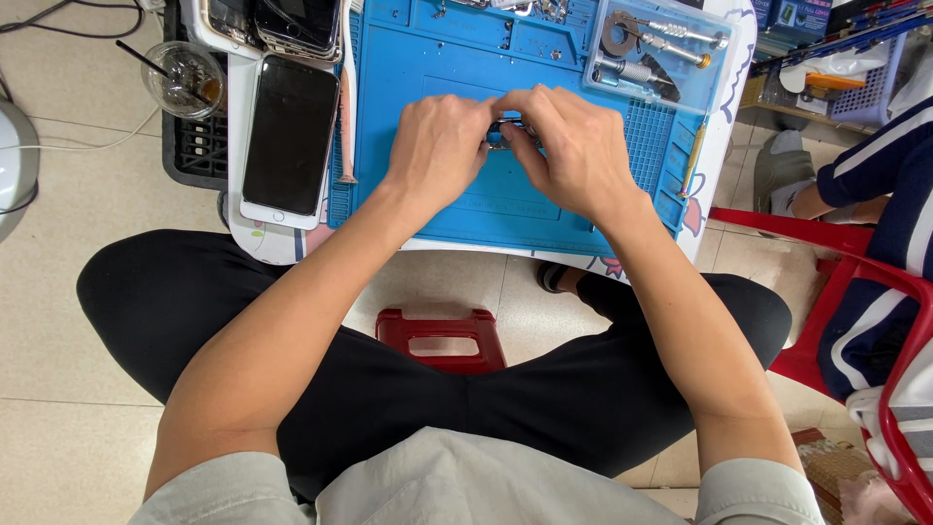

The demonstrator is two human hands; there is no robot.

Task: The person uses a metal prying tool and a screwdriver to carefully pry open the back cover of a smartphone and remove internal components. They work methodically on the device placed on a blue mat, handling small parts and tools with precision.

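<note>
My left hand [437, 146] and my right hand [573, 146] meet over the middle of a blue work mat [408, 68] on a small table. Together their fingertips pinch a small dark part [501, 131], mostly hidden by the fingers. A phone with a black screen and white frame [290, 136] lies on the table to the left of the mat, apart from both hands. A thin pink prying tool [345, 107] lies along the mat's left edge.
A clear tray lid with metal tools [661, 49] sits at the mat's top right. More phones [296, 24] are stacked top left, beside a plastic cup with a straw [185, 78]. Another person sits on a red chair [855, 282] at right. A red stool [442, 335] is under me.
</note>
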